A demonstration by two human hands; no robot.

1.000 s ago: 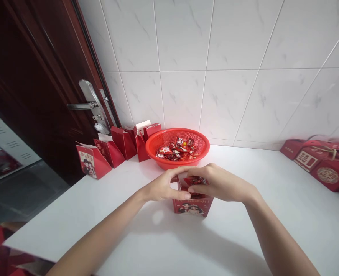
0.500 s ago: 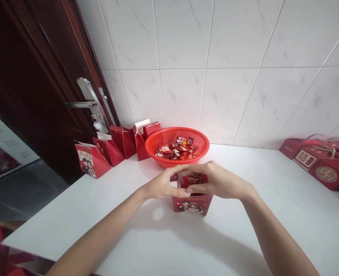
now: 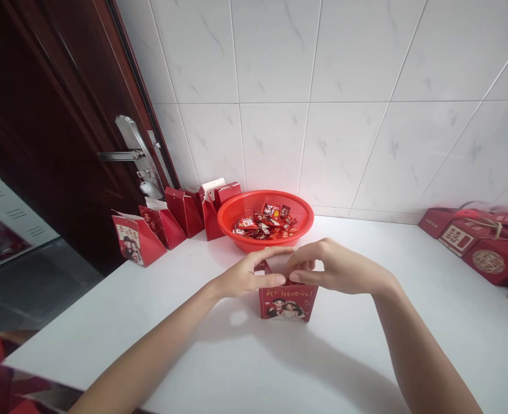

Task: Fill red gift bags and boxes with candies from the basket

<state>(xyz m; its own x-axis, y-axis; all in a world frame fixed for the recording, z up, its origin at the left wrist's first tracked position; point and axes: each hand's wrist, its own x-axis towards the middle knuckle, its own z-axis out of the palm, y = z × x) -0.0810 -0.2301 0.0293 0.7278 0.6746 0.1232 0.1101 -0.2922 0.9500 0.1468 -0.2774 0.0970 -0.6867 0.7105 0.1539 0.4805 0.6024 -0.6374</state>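
A red paper candy box [image 3: 286, 305] with a cartoon bride and groom on its front stands upright on the white table. My left hand [image 3: 254, 273] closes around its upper left edge, thumb on the front panel and fingers behind. My right hand [image 3: 329, 269] holds the top from the right, its fingers curled over the opening and its thumb at the front edge. Between the hands, the pale inner side of the rear panel shows. The box's contents are mostly hidden by my hands and the front panel. Just behind sits a red plastic basket [image 3: 224, 221] of small wrapped candies [image 3: 266, 221].
Several red peaked boxes [image 3: 153, 244] line the table's left side. At the right stand more red gift boxes [image 3: 489, 259] with gold print. A tiled wall [image 3: 349, 155] closes off the back. Left of the table is a dark wooden door [image 3: 64, 69] with a metal handle.
The front panel of the box has come more upright, and the candies inside it no longer show clearly. My right hand has shifted slightly right, while my left hand has barely moved.
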